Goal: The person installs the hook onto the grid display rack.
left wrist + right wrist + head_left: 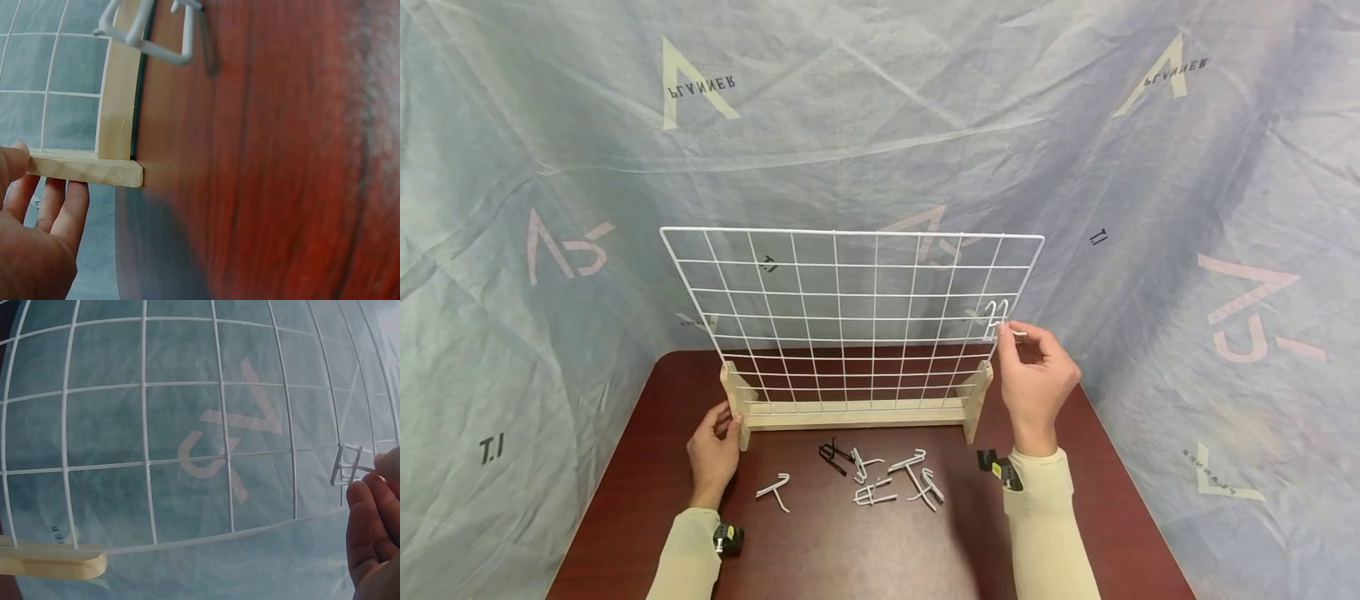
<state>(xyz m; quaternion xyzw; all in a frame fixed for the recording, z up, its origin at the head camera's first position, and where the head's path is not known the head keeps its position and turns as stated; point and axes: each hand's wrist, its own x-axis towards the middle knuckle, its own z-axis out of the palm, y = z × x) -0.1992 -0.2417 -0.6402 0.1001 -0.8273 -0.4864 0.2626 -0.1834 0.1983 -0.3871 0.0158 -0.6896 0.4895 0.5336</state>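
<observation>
A white wire grid panel (853, 294) stands upright in a pale wooden stand (857, 414). My right hand (1041, 379) pinches a white wire hook (347, 465) by its arm between thumb and fingers, against the panel's right side. Whether the hook's bent ends have caught on a wire, I cannot tell. Low on the other side, my left hand (713, 454) grips the stand's left upright (87, 170), thumb on one face and fingers on the other.
On the dark red table (880, 550), in front of the stand, lie several loose white hooks (875, 492) and a black hook (832, 457). One white hook (775, 490) lies apart to the left. Grey printed cloth (880, 125) hangs behind and at both sides.
</observation>
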